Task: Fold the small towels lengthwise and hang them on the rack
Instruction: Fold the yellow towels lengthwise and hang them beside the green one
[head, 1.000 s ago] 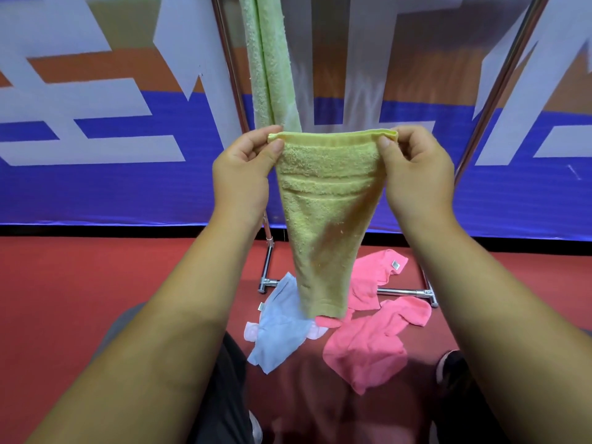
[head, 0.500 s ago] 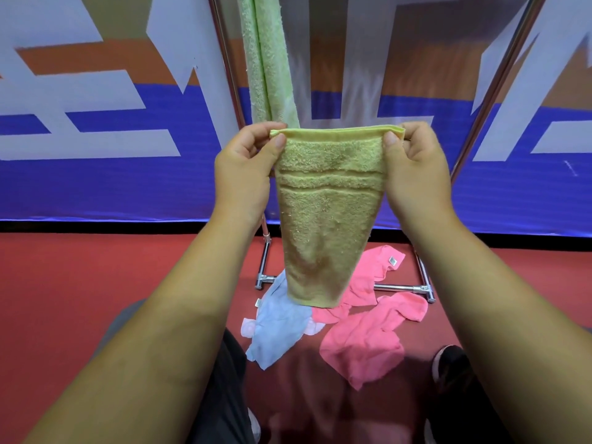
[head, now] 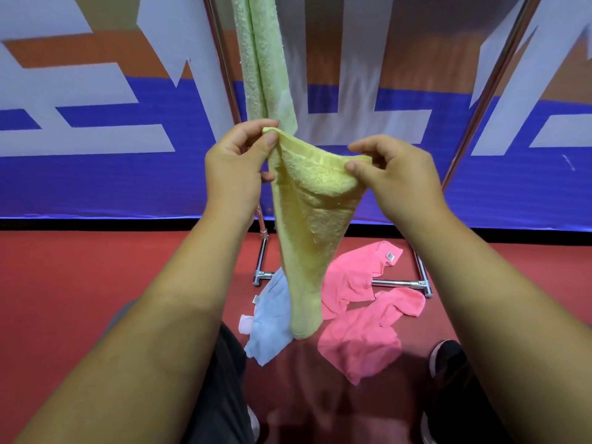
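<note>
Backdrop and floor of the work area, seen from the head camera.
A printed banner [head: 96, 181] fills the upper half of the view: its lower band is deep blue, its upper part orange [head: 64, 49], and large angular white shapes [head: 80, 91] cross both colours. A small pale scuff marks the blue band at far right. A narrow black strip [head: 128, 224] runs along the foot of the banner, where it meets the red floor [head: 80, 283]. The floor is smooth and evenly coloured, with soft shadows near the lower edge. At the bottom, dark grey trousers [head: 221, 379] appear at centre left, and a black shoe [head: 447, 357] rests on the floor at lower right.
</note>
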Demonstrator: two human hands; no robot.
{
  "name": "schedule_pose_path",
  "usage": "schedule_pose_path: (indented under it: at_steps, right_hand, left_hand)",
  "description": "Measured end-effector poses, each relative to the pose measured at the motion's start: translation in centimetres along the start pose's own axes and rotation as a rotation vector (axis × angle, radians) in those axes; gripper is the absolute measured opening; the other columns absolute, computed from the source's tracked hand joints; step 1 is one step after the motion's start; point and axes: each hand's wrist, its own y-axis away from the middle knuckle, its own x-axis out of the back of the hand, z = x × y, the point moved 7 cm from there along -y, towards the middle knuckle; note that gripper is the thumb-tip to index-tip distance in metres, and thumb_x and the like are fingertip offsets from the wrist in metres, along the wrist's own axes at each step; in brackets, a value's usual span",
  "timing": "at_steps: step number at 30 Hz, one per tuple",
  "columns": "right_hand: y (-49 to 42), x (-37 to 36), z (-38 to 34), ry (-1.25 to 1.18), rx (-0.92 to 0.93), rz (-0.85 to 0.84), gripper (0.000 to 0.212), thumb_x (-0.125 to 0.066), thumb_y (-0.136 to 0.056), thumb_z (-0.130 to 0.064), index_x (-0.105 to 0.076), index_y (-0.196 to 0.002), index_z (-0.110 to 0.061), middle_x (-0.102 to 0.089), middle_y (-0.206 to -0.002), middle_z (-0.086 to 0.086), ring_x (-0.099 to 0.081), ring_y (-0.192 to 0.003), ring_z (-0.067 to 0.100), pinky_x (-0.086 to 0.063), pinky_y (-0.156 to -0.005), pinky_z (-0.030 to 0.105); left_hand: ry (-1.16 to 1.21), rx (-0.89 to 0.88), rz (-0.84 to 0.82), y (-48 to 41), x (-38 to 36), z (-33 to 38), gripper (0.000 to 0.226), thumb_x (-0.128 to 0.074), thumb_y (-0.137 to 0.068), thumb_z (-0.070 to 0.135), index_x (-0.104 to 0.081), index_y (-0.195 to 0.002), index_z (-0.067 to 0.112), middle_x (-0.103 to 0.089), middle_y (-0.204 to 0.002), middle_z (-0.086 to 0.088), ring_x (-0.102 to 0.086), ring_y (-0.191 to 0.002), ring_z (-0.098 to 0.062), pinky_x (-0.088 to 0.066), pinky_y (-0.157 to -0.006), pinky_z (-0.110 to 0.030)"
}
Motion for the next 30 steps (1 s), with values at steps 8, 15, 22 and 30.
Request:
schedule_pose_path:
  at_steps: [8, 15, 22, 30]
  right_hand:
    - [0.2, -1.3, 0.9, 0.243, 0.028, -0.223, 0.008, -0.078, -0.096, -0.022, -0.075, -0.103, -0.023, -0.07, -0.097, -0.002, -0.063, -0.094, 0.019, -0.044, -0.079, 0.032]
    - [0.0, -1.0, 1.8, 0.256, -0.062, -0.183, 0.011, -0.064, -0.104, -0.026, -0.067, -0.094, -0.026, -0.066, -0.079, -0.009, -0.059, -0.073, 0.005, -0.039, -0.059, 0.018]
    - [0.0, -1.0, 2.6, -0.322, -0.275, -0.073, 0.03, -0.066, -0.092, -0.046, -0.073, -0.101, -0.018, -0.08, -0.098, 0.005, -0.076, -0.097, 0.027, -0.061, -0.096, 0.055]
    - [-0.1, -0.6, 2.4, -0.205, -0.202, 0.016, 0.027, -0.086, -0.089, -0.038, -0.073, -0.081, -0.016, -0.071, -0.072, -0.003, -0.058, -0.063, 0.006, -0.05, -0.064, 0.035]
  left_hand:
    - [-0.072, -0.038, 0.018, -0.1, 0.7, 0.0, 0.016, -0.074, -0.098, 0.01, -0.082, -0.109, 0.017, -0.075, -0.094, 0.004, -0.066, -0.084, -0.004, -0.055, -0.074, -0.022]
    - [-0.102, -0.046, -0.013, -0.3, 0.5, -0.6, 0.016, -0.074, -0.097, 0.012, -0.082, -0.106, 0.022, -0.075, -0.093, -0.001, -0.065, -0.085, -0.011, -0.062, -0.084, -0.041]
    - [-0.007, 0.019, -0.033, -0.6, 0.2, -1.3, 0.017, -0.079, -0.093, 0.009, -0.083, -0.099, 0.025, -0.076, -0.091, -0.007, -0.071, -0.088, -0.02, -0.065, -0.088, -0.048]
    - [0.165, 0.112, 0.017, -0.7, 0.3, -2.3, 0.017, -0.073, -0.097, 0.0, -0.079, -0.105, 0.013, -0.076, -0.085, 0.002, -0.072, -0.085, -0.016, -0.063, -0.085, -0.041]
